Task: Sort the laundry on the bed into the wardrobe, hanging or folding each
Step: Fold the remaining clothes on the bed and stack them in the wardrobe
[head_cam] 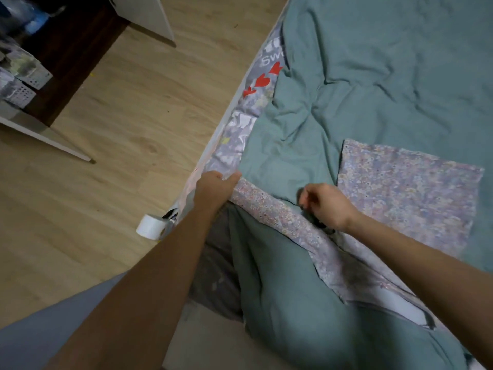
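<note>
A floral garment (pixel 408 188) lies spread on the bed's green duvet (pixel 373 76). The left hand (pixel 216 189) grips one end of its near edge at the bedside, while the right hand (pixel 326 204), fingers curled, pinches the same edge further along.
</note>
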Motion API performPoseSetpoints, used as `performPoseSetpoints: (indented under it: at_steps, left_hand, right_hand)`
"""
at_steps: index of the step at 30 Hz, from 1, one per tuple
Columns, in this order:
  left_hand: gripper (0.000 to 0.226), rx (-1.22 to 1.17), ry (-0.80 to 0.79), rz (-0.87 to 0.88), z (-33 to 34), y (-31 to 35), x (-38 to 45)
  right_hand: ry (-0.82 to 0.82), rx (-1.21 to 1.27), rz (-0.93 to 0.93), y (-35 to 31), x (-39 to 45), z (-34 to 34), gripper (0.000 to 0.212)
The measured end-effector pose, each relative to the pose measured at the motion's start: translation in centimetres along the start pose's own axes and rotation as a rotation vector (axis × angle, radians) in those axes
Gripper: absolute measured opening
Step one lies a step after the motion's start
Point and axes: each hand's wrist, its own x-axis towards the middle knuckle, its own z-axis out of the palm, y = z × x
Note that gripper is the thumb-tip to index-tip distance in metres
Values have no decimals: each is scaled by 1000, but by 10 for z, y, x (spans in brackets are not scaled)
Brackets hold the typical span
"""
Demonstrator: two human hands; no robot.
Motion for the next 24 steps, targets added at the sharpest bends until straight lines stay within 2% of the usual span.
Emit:
performPoseSetpoints:
  at_steps: [5,8,10,13,15,19,22,24]
  left_hand:
    - [45,-180,76,93,0,-5,2]
    - [22,-306,106,117,-8,-7,-4]
    - [17,-400,82,71,-13,-11,-7]
    - [21,-503,64,16,-16,-21,-10]
    - [17,-489,66,-2,-15,-26,-14]
    - [22,-513,58,-23,-10,-28,-21]
    - [31,-491,16,-119,-8,-25,-21]
    - [19,-438,-22,-205,-8,-22,-20]
  right_hand:
    - [-298,54,79,25,-32,-2,38]
    - [-352,56,53,31,-33,-8,31]
    - [-278,70,62,37,-34,-11,29]
    - [3,107,100,46,-38,-7,28]
    - [107,209,145,48,-40,-1,24]
    - [158,295,190,45,-39,15,21]
    - [222,297,230,42,-37,23,21]
    - [236,182,236,38,-39,27,23]
